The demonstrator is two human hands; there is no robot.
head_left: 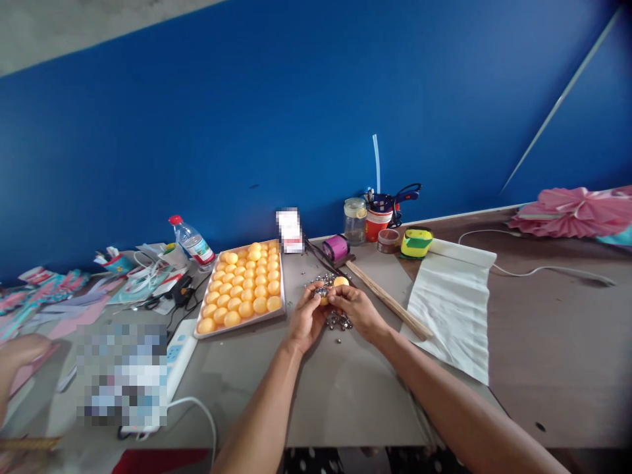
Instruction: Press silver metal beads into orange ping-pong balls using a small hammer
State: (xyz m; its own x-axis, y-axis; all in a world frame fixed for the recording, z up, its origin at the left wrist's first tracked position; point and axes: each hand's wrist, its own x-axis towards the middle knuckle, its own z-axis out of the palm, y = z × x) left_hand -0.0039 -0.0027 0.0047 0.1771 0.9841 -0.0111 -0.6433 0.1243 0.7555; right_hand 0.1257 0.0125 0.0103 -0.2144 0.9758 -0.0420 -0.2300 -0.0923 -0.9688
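Note:
Over the middle of the table, my left hand (pixel 303 318) and my right hand (pixel 359 309) meet fingertip to fingertip. Between them is an orange ping-pong ball (pixel 324 300), mostly covered by fingers, with something small and silvery at its top. My left thumb and fingers close around its left side; the right fingers pinch at its right side. Just behind my hands lies another orange ping-pong ball (pixel 341 281). Small shiny silver pieces (pixel 340 321), perhaps bells or beads, lie scattered under and around my hands. To the left, a shallow white box (pixel 284 289) holds rows of such balls.
Behind are a purple roll (pixel 336 248), a glass jar (pixel 355 227), a red cup of tools (pixel 378 224) and a yellow-green tape roll (pixel 416 242). Wooden sticks (pixel 390 299) and white cloth (pixel 451 303) lie right. Leftward are a power strip (pixel 182 349), a bottle (pixel 195 243) and another person's hand (pixel 24 352).

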